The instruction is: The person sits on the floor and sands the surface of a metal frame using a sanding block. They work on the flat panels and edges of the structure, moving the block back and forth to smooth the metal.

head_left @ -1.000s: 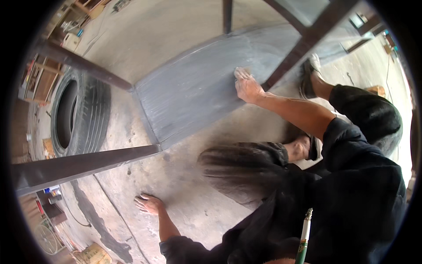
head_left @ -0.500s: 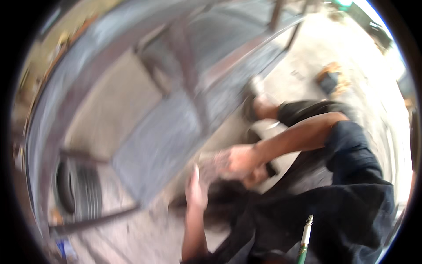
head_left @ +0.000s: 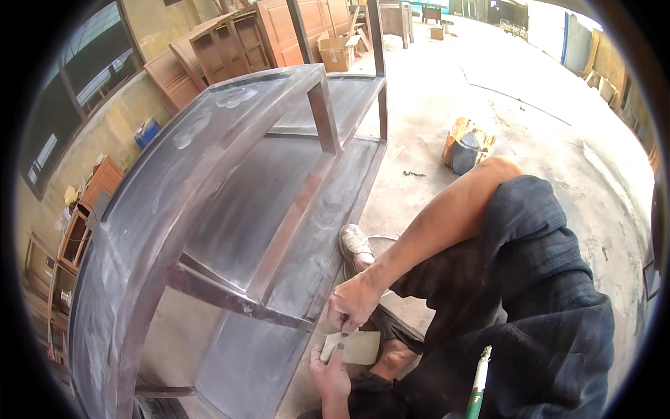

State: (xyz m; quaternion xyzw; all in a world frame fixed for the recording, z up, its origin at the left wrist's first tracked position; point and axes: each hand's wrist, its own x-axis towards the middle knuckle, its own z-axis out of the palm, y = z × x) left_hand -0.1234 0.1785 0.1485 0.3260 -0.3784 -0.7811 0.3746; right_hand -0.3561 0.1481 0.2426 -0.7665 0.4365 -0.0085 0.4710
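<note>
My left hand (head_left: 329, 376) grips a small pale cream rectangular sheet (head_left: 361, 348) low in the picture, its thumb pressed flat on top. What the sheet is made of does not show clearly. Just above it my right hand (head_left: 354, 302) is closed, thumb and fingers pinched together at the sheet's upper edge; whatever lies between those fingertips is too small to make out. To the left of both hands stands a large dark wooden furniture frame (head_left: 286, 234), with pale dusty smears over its panels and rails. Neither hand touches it.
My shoe (head_left: 356, 246) rests beside the frame's lower panel. A torn yellowish container (head_left: 466, 143) stands on the concrete floor beyond my right arm. A cigarette (head_left: 479, 380) juts up at the lower edge. Cabinets (head_left: 227, 47) and a cardboard box (head_left: 336, 52) stand at the back.
The view has swung, bringing in the far wall and floor; the tyre is now mostly out of sight. Both hands appear lower. The pale sheet, blurred before, shows plainly in my left hand.
</note>
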